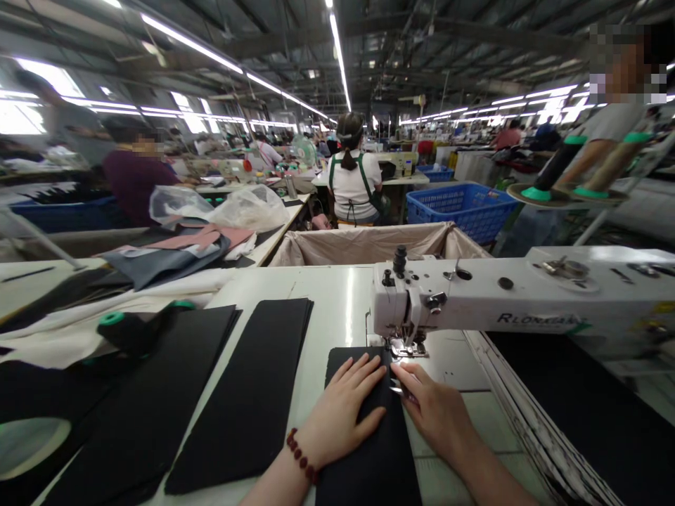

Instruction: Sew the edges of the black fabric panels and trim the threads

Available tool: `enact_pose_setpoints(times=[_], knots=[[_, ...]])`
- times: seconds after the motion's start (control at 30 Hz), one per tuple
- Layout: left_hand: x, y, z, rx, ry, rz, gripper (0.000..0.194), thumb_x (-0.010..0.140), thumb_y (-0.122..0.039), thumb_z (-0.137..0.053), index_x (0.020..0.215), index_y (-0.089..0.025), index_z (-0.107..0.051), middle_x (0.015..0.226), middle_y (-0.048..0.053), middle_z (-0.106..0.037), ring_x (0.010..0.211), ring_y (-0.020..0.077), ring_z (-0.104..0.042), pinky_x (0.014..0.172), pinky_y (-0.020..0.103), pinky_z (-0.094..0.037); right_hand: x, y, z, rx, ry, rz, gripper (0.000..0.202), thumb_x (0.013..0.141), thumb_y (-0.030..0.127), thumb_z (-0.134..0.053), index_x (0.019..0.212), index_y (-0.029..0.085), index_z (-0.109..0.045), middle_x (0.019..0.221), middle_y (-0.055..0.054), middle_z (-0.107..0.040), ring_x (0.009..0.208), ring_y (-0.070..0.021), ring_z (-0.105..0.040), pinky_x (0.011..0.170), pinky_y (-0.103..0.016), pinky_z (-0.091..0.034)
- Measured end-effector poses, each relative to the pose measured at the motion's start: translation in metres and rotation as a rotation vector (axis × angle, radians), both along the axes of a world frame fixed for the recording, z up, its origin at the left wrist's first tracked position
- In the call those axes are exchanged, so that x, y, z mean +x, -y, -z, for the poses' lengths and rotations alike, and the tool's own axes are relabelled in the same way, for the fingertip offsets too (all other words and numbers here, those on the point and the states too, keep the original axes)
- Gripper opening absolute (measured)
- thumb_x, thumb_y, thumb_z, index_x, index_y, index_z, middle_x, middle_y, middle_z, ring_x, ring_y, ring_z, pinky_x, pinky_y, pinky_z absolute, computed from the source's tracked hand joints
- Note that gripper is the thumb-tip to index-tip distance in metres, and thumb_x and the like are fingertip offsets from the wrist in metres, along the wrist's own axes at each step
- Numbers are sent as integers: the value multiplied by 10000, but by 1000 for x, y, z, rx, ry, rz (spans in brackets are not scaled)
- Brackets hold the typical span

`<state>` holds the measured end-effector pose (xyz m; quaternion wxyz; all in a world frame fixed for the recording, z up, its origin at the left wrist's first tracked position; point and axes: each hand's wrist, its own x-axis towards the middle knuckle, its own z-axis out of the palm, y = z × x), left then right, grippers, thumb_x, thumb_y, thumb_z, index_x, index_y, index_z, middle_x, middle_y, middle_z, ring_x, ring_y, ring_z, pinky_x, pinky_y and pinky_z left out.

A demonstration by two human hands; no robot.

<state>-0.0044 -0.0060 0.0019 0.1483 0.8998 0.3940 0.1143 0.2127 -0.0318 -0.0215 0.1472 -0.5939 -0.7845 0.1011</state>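
Note:
A black fabric panel lies on the pale table, its far end beside the presser foot of a white sewing machine. My left hand rests flat on the panel with its fingers spread, a red-brown bead bracelet at the wrist. Just right of it, my right hand is closed around small metal snips, whose tips point left over the panel's right edge. The index fingertip of that hand is close to the presser foot. Part of the snips is hidden in the palm.
Two stacks of black panels lie to the left, with a black thread cone. More black pieces are under the machine arm at right. A cloth-lined bin, a blue basket and a seated person are ahead.

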Motion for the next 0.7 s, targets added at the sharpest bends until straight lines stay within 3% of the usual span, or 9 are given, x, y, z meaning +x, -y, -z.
enact_pose_setpoints(times=[0.7], knots=[[1, -4, -1, 10, -12, 6, 589, 923, -393, -522, 1466, -313, -308, 1543, -26, -309, 1432, 205, -250, 1189, 467, -217, -2, 1, 1, 35, 17, 15, 485, 911, 180, -453, 1374, 324, -450, 1353, -14, -529, 948, -181, -658, 728, -273, -525]])
